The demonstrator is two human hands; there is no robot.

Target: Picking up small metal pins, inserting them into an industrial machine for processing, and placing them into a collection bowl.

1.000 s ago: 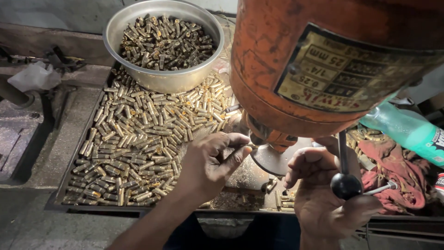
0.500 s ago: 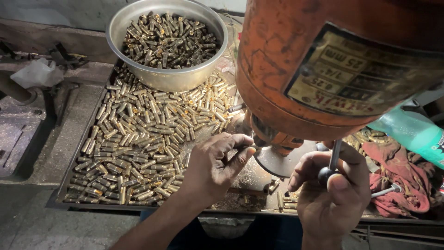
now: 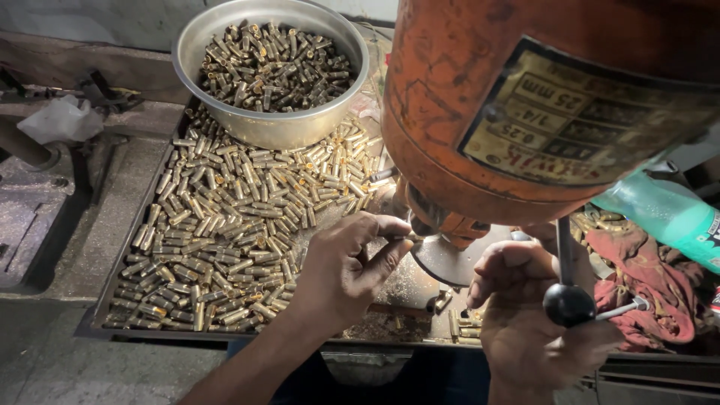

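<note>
My left hand [image 3: 345,270] pinches a small brass sleeve [image 3: 396,238] between thumb and fingertips, right beside the spindle [image 3: 442,225] of an orange drill press [image 3: 525,97]. The round work table [image 3: 450,259] sits just below it. My right hand [image 3: 525,315] is curled around the press's feed lever, whose black knob [image 3: 568,304] lies against the palm. A dark tray [image 3: 124,247] to the left is covered with several loose brass sleeves [image 3: 225,232].
A steel bowl [image 3: 270,124] full of brass sleeves stands at the tray's back edge. A green plastic bottle [image 3: 664,217] and a red rag [image 3: 645,289] lie at the right. Crumpled white plastic [image 3: 60,120] lies on the grey machine bed at the left.
The lever knob swung left into my right hand's grip, then back right and down. My left hand stayed by the spindle with the sleeve.
</note>
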